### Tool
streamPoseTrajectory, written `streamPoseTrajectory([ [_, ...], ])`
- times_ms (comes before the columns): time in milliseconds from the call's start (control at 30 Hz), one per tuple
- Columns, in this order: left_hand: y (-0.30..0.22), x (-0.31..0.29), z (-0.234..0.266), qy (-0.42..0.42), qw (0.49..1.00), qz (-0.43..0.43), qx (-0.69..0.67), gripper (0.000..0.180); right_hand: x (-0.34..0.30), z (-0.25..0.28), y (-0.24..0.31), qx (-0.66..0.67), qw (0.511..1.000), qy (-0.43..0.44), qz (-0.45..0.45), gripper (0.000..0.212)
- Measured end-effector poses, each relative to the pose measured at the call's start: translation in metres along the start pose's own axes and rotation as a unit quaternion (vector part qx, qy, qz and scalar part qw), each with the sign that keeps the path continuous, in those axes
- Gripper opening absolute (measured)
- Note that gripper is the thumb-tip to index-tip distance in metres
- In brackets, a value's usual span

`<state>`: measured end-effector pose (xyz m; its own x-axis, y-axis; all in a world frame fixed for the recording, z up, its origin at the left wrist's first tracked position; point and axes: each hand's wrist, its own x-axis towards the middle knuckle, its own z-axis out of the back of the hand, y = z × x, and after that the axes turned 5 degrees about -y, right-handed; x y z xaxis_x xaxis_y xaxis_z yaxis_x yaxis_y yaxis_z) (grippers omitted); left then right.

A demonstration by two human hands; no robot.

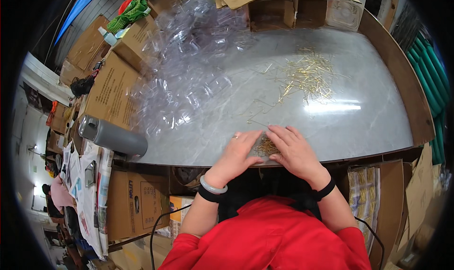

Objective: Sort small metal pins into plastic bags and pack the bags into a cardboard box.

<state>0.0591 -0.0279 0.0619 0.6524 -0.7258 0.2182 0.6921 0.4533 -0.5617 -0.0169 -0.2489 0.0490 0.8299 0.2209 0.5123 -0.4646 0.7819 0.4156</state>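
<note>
Close to the table's front edge lies a small bunch of brassy wire pieces (266, 148). My left hand (238, 152) rests along its left side, fingers stretched forward and thumb towards the bunch. From the right, my right hand (295, 152) lies against it with fingers extended, partly covering it. Neither hand is closed round the wires. Farther back on the table spreads a loose heap of thin gold-coloured wire hooks (309, 76). A few stray wires (257, 113) lie between that heap and my hands.
A large pile of clear plastic pieces (189, 67) covers the left of the grey table (373, 133). A grey bottle (116, 137) lies at the left front corner. Cardboard boxes (113, 90) line the left, and a cardboard wall (402, 71) borders the right.
</note>
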Motion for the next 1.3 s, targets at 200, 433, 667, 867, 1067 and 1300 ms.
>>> streamPoseTrajectory([
  [200, -0.009, 0.0, -0.006, -0.059, 0.995, 0.076, -0.011, 0.045, -0.001, -0.004, -0.001, -0.008, 0.999, 0.042, 0.003, 0.056],
  [433, -0.03, 0.008, -0.024, -0.126, 0.963, 0.103, -0.217, 0.038, -0.003, -0.002, 0.0, 0.004, 1.0, 0.005, -0.022, 0.047],
  [667, -0.024, -0.005, -0.011, -0.139, 0.98, 0.084, -0.113, 0.037, -0.003, -0.007, 0.001, -0.012, 1.0, -0.014, -0.021, 0.04],
  [867, 0.056, -0.01, 0.063, -0.146, 0.958, 0.142, 0.201, 0.042, -0.006, -0.006, 0.001, -0.025, 0.999, -0.028, -0.024, 0.041],
  [1067, 0.134, -0.004, 0.122, -0.142, 0.937, 0.147, 0.284, 0.071, -0.004, -0.009, 0.002, 0.009, 0.998, -0.055, -0.033, 0.044],
  [1300, 0.108, 0.016, 0.098, -0.12, 0.949, 0.179, 0.231, 0.079, -0.009, -0.01, -0.006, 0.003, 0.997, -0.071, -0.04, 0.043],
])
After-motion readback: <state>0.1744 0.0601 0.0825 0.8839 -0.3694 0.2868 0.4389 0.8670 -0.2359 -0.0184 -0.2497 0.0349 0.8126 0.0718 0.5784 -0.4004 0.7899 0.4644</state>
